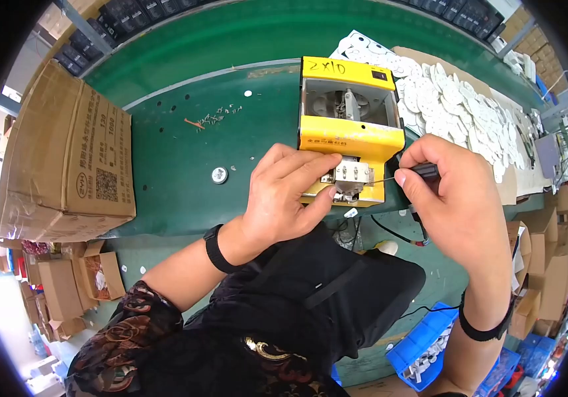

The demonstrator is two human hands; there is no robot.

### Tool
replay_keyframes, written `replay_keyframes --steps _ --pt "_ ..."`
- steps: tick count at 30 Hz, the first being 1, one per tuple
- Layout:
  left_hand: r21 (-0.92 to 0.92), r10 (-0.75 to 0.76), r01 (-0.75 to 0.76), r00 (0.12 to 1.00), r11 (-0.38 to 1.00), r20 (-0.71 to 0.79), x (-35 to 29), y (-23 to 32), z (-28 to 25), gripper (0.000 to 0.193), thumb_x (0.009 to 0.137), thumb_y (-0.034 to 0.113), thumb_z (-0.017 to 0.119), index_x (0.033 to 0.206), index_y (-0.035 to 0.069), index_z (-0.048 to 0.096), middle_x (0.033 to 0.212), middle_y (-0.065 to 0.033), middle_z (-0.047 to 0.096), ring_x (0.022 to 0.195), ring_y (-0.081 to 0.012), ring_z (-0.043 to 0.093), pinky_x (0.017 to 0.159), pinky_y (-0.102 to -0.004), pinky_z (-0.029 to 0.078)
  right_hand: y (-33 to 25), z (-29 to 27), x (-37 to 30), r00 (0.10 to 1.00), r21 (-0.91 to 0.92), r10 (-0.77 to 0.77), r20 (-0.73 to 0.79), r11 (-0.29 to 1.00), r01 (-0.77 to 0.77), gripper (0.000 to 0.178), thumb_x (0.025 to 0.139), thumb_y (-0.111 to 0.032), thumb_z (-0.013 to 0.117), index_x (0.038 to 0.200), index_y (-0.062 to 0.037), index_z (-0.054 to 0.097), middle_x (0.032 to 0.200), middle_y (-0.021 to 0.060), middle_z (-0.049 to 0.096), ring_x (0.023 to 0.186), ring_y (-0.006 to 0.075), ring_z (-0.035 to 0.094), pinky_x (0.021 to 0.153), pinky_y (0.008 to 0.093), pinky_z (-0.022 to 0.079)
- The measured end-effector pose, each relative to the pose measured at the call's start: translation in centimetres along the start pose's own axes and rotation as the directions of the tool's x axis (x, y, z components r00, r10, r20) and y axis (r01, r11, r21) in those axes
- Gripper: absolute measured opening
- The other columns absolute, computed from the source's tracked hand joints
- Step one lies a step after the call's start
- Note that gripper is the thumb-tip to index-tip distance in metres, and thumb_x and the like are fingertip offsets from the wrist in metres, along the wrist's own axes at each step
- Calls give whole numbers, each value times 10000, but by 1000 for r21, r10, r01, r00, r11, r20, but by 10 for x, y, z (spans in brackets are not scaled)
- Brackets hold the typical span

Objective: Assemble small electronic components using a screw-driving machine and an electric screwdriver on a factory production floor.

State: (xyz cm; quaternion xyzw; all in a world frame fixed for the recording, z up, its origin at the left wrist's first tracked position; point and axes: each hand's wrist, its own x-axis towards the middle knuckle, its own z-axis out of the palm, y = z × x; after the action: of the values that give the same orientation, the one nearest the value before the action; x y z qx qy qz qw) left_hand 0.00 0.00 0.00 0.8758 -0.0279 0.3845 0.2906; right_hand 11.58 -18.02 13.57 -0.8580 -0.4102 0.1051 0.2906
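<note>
A yellow machine (353, 136) with an open window in its top stands on the green bench before me. At its near end sits a small silvery metal block (351, 173) with screws on it. My left hand (290, 188) steadies this block from the left, thumb and fingertips against its side. A screwdriver (427, 173) with a black handle is gripped in my right hand (459, 195). Its thin shaft points left, with the tip at the block's right side; whether it sits in a screw cannot be made out.
A cardboard box (65, 152) stands at the left. White flat discs (449, 99) are heaped at the right. Small screws (216, 116) and a round silvery part (219, 175) lie on the green bench (184, 152). Below right is a blue bin (409, 344) with white pieces.
</note>
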Motion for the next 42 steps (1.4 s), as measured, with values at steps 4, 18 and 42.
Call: replay_keyframes --steps 4,18,42 --pt "-8 -4 4 1000 1000 -2 0 1 1 392 702 95 747 1090 65 698 988 -69 700 783 -262 576 725 -352 491 1 -2 2 999 -32 -31 -12 999 30 71 847 6 667 875 21 604 653 67 583 565 106 523 520 277 422" --pt "-20 -26 27 1000 999 15 0 2 -2 416 695 75 737 1108 49 697 999 -85 699 791 -267 574 753 -353 488 -19 -6 16 992 -577 40 117 816 35 149 808 -99 723 831 3 616 733 173 643 677 380 618 625 448 474" --pt "-15 -4 5 998 1000 55 3 0 -7 423 686 110 747 1106 79 705 983 -57 698 787 -257 590 728 -358 504 -12 8 14 984 -16 -180 5 983 181 336 824 72 627 1131 -34 542 855 143 651 748 319 650 676 372 506"
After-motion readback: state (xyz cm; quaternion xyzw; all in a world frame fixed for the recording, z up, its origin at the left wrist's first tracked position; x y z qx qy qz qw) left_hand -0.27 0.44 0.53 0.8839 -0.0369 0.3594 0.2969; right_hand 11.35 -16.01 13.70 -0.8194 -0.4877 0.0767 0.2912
